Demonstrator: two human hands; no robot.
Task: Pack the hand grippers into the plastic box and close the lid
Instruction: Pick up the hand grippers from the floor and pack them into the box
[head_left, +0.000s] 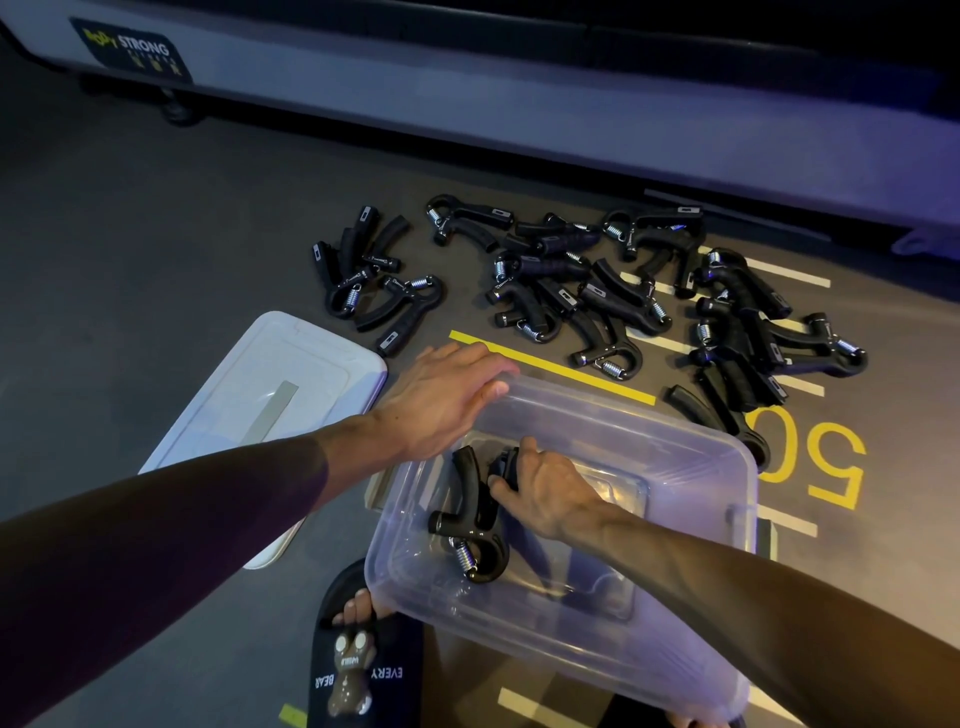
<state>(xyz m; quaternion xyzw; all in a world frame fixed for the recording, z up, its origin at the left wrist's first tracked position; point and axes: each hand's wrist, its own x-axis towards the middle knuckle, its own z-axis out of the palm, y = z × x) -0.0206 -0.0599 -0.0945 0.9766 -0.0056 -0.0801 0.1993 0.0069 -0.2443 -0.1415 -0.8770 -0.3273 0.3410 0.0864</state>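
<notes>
Nearest of all, a black slipper (363, 670) printed with a bear sat just beside the near left corner of the plastic box (675, 457), toes showing above its strap. That clear box stood open on the dark floor (156, 260), tilted a little in the view. Inside it, the right hand (545, 493) was curled around the handle of a black hand gripper (472, 519), whose spring end rested on the box's bottom near the left wall. At the box's far left corner the left hand (447, 395) lay over the rim with fingers straight and close together, pressing on the edge. To the left of the box its white lid (270, 395) lay flat on the floor. Beyond the box, a scattered pile of hand grippers (597, 291) lay across yellow and white floor markings (561, 371), and past them ran a long pale machine base (467, 104).
</notes>
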